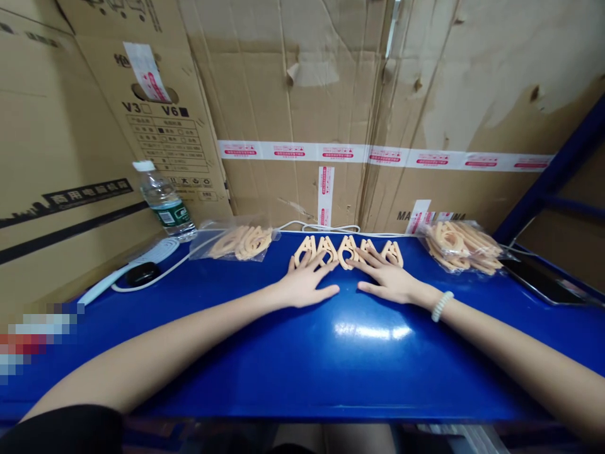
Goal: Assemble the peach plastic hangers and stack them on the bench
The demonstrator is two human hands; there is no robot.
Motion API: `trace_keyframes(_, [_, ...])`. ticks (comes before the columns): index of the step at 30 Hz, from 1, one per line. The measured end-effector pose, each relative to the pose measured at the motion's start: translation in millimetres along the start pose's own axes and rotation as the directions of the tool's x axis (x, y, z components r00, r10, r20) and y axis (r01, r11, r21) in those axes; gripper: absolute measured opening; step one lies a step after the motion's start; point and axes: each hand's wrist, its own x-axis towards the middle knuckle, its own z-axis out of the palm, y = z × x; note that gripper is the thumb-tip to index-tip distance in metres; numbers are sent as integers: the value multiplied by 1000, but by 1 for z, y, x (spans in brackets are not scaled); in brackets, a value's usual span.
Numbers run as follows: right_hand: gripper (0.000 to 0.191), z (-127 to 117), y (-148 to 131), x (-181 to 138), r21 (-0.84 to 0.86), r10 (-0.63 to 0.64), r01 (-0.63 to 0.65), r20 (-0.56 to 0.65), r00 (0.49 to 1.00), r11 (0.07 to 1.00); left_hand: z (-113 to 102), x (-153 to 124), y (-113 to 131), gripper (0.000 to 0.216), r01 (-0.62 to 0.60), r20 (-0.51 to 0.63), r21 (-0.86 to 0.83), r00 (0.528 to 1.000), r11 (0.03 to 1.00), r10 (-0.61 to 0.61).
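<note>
Several peach plastic clips (348,250) lie in a row at the far middle of the blue table (293,372). My left hand (307,282) lies flat and open on the table, fingertips touching the left clips. My right hand (385,275) is also flat and open, its fingers spread over the right clips. A white bead bracelet (442,306) is on my right wrist. Neither hand grips anything.
A clear bag of the same clips (241,241) lies at the far left, another fuller bag (460,246) at the far right. A water bottle (163,200), a white power strip (142,261) with a black object and a dark phone (543,280) sit at the sides. Cardboard boxes (302,107) wall the back.
</note>
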Motion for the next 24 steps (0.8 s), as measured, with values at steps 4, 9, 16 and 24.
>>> trace_keyframes(4, [70, 1, 10, 26, -21, 16, -16, 12, 1000, 1000, -9, 24, -21, 71, -15, 14, 16, 1000, 1000, 15])
trace_keyframes(9, [71, 3, 12, 33, -31, 13, -13, -1, 1000, 999, -8, 31, -23, 69, 14, -30, 24, 999, 1000, -13])
trace_keyframes(16, [66, 0, 10, 28, -52, -17, 9, -147, 989, 999, 0, 8, -14, 56, -81, -231, 163, 966, 983, 118])
trace_keyframes(24, [40, -47, -46, -21, 415, 163, 249, -736, 657, 875, 2, -29, -9, 41, -220, -388, 176, 880, 959, 273])
